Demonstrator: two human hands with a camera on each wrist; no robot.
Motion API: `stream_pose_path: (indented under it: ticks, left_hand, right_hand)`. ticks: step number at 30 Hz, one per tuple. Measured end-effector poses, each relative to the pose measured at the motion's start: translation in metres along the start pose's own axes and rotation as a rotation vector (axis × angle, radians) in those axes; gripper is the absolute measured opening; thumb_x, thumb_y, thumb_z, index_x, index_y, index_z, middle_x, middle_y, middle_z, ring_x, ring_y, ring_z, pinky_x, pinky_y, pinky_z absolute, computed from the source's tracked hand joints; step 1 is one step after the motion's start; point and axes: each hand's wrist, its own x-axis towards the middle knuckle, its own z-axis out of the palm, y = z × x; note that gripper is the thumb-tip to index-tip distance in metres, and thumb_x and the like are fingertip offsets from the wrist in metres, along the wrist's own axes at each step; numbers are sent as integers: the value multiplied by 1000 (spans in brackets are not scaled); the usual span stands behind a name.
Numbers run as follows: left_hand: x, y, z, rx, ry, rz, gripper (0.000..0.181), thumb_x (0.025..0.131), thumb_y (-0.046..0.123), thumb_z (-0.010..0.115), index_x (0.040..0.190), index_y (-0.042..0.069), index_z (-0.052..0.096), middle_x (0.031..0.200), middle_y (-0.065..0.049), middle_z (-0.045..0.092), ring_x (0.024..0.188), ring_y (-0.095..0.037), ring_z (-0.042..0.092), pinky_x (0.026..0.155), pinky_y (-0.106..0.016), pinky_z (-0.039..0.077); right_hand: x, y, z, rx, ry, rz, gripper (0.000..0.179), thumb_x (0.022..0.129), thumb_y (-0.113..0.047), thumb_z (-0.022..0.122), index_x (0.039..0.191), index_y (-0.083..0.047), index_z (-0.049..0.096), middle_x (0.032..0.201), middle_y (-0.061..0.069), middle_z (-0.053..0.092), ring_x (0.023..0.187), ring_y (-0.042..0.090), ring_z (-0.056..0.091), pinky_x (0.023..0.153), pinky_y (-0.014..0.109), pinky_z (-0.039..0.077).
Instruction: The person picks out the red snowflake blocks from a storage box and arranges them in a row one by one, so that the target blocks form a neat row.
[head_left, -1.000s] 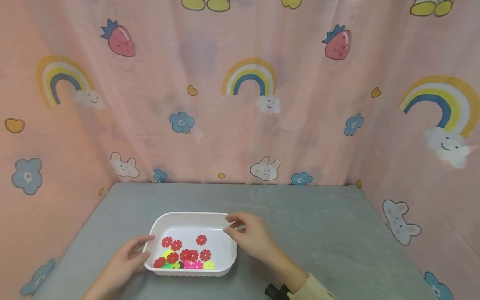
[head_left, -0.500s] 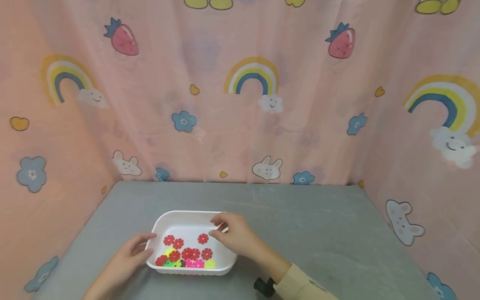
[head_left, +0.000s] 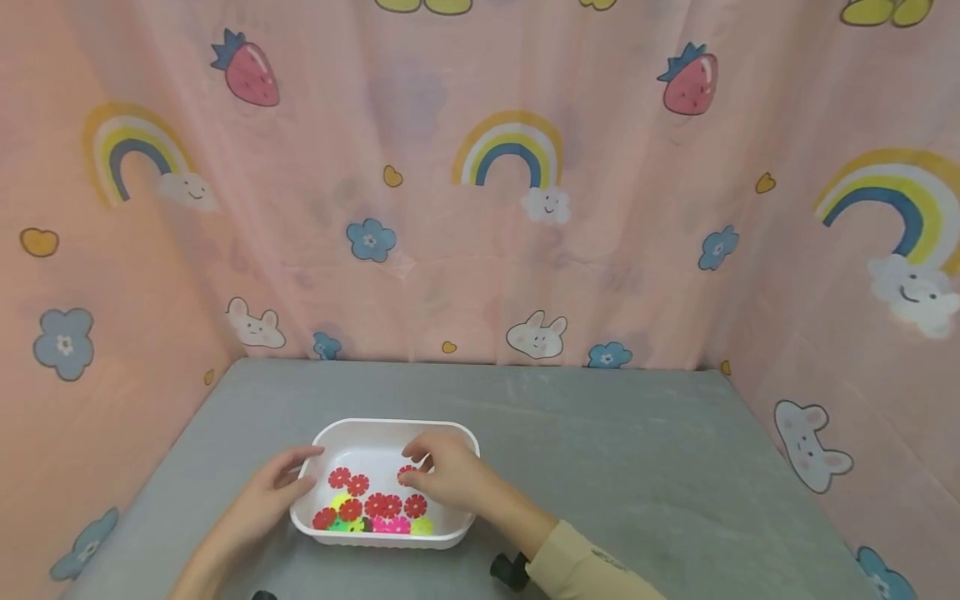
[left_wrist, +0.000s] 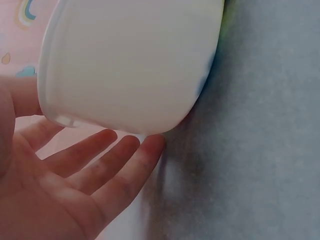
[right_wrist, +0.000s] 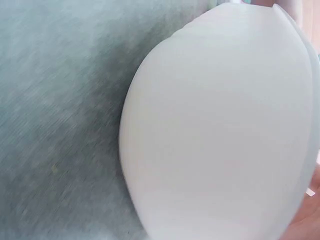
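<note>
A white plastic tray [head_left: 390, 540] rests on the grey table, holding several flower-shaped notched plastic discs. Most are red; yellow, green, pink and dark ones lie along its near side. My left hand [head_left: 262, 498] touches the tray's left end, its index finger and thumb at the rim. In the left wrist view, extended fingers [left_wrist: 125, 182] lie against the tray's outer wall [left_wrist: 130, 65]. Reaching over the right rim, my right hand [head_left: 450, 475] has its thumb overlapping a red disc [head_left: 404, 476], fingertips apart. Only the tray's outer wall [right_wrist: 215, 125] fills most of the right wrist view.
The grey tabletop [head_left: 637, 467] extends to the right of and behind the tray. Pink curtains [head_left: 450, 283] with rainbow and strawberry prints close off the back and both sides. A black device [head_left: 510, 572] sits by the right wrist.
My right hand has moved left from the tray's right rim to over the single red disc, and lower. The left hand stays at the left rim, shifted slightly up along it.
</note>
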Motion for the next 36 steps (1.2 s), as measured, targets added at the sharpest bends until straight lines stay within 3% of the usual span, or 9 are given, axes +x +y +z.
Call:
stream_pose_path:
  ticks: [11,19,27,36]
  left_hand:
    - [11,-8,-10,-92,-74,-16,51,100,31,65,143,7,52,155,-28,37,137,-49,44,107,-68,37]
    - [12,-11,-11,-108,-79,-25,52,99,32,66,143,7,51,155,-27,37,135,-47,47,105,-65,41]
    - [11,-10,-11,-115,-83,-14,50,100,30,65,142,7,51,155,-26,38,134,-45,49,106,-63,42]
    - [10,-8,-11,-143,-93,-22,46,101,25,64,141,6,51,155,-27,37,134,-45,49,106,-62,43]
  right_hand:
    - [9,-9,16,-20,-103,47,30,87,-24,82,112,-11,73,91,-8,65,80,4,55,75,23,52]
    - [18,-8,31,-20,-146,94,29,86,-24,82,111,-14,73,93,-6,67,80,4,57,75,24,54]
    - [26,-6,45,-204,-190,56,29,84,-30,84,108,-17,73,87,-10,61,79,2,53,79,23,51]
    - [30,-5,51,-267,-212,55,22,82,-28,86,99,-19,74,85,-9,53,76,3,49,70,22,47]
